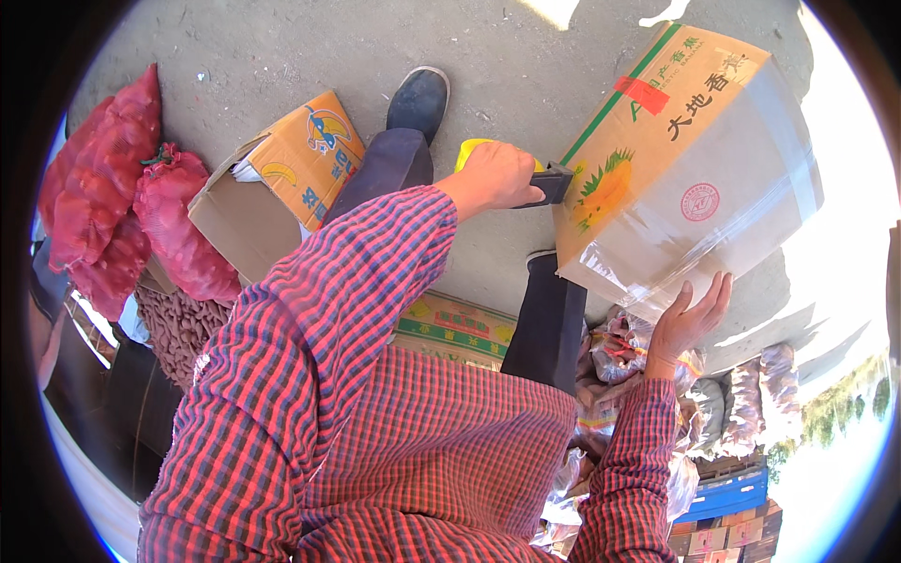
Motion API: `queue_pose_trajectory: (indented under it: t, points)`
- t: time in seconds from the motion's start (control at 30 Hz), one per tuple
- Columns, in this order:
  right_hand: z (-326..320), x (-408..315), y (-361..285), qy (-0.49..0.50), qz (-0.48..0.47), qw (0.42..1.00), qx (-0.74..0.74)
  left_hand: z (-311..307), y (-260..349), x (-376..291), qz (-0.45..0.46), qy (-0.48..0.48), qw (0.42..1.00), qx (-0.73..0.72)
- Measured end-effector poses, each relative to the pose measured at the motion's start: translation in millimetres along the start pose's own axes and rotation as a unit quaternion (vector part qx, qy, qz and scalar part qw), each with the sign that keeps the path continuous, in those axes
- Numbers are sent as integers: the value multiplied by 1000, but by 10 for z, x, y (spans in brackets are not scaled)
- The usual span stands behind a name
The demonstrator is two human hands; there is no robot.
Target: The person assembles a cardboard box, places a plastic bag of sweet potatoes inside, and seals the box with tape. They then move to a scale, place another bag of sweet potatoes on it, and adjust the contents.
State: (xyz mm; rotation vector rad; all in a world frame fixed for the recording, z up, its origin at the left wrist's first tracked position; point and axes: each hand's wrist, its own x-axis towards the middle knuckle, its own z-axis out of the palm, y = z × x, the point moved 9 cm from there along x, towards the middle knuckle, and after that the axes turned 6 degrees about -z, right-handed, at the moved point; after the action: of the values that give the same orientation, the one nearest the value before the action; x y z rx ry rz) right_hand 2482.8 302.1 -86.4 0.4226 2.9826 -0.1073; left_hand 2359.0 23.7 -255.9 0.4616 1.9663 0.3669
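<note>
My left hand point(501, 176) grips a black tape dispenser point(552, 186) that carries a yellow tape roll point(467, 152). The dispenser's front end is against or very close to the left edge of a large cardboard banana carton point(746, 169). Shiny clear tape runs over the carton's plain brown face, and a strip of red tape point(642, 96) crosses its printed side. My right hand point(691, 317) is at the carton's near edge, thumb spread from the fingers and nothing enclosed; whether it presses on the cardboard I cannot tell.
Red mesh sacks of produce point(105, 176) stand at the left, beside an orange carton with open flaps point(243, 225). Another printed carton point(454, 327) lies behind my legs. Filled plastic bags point(612, 359) and a blue crate point(728, 492) are at the lower right. Concrete floor point(281, 49) stretches ahead.
</note>
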Motion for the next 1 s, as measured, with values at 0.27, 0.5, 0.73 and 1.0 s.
queue_pose_trajectory:
  t: [0.27, 0.5, 0.73, 1.0]
  points:
    - [646, 277, -1842, -180, -487, 855, 11, -180, 504, 239, -15, -26, 995, 90]
    - [946, 194, -2085, -308, -517, 787, -139, 181, 252, 384, -74, -9, 990, 118]
    - [1789, 27, -2049, -544, -474, 653, -232, -489, -570, -634, -205, -20, 977, -46]
    - [2130, 80, -2066, -484, -458, 693, -276, -1101, -870, -1709, -249, 81, 946, -191]
